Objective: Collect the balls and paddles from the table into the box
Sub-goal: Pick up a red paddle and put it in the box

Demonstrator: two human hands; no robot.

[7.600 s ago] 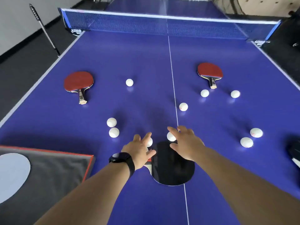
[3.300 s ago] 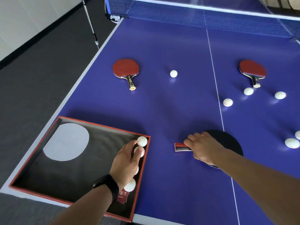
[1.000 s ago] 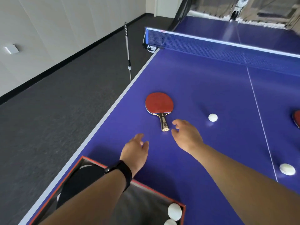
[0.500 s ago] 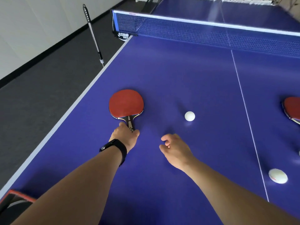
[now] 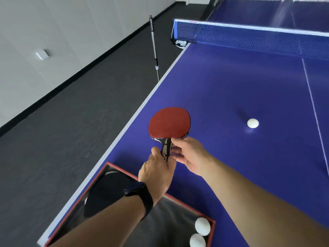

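My left hand (image 5: 158, 168) grips the handle of a red paddle (image 5: 170, 123), holding it up just beyond the far edge of the red-rimmed box (image 5: 181, 197). My right hand (image 5: 189, 155) touches the handle from the right, fingers spread along it. Inside the box lies a black paddle (image 5: 106, 191), partly hidden by my left forearm, and two white balls (image 5: 202, 226) sit in its near right corner. One white ball (image 5: 252, 123) rests on the blue table to the right of the red paddle.
The net (image 5: 249, 39) spans the table at the back. A metal pole (image 5: 154, 47) stands by the table's left edge (image 5: 142, 106), with dark floor beyond. The white centre line (image 5: 313, 111) runs at the right.
My left hand has lifted the red paddle by its handle and drawn it back toward the box. My right hand has come over to the handle. The view has swung left and down.
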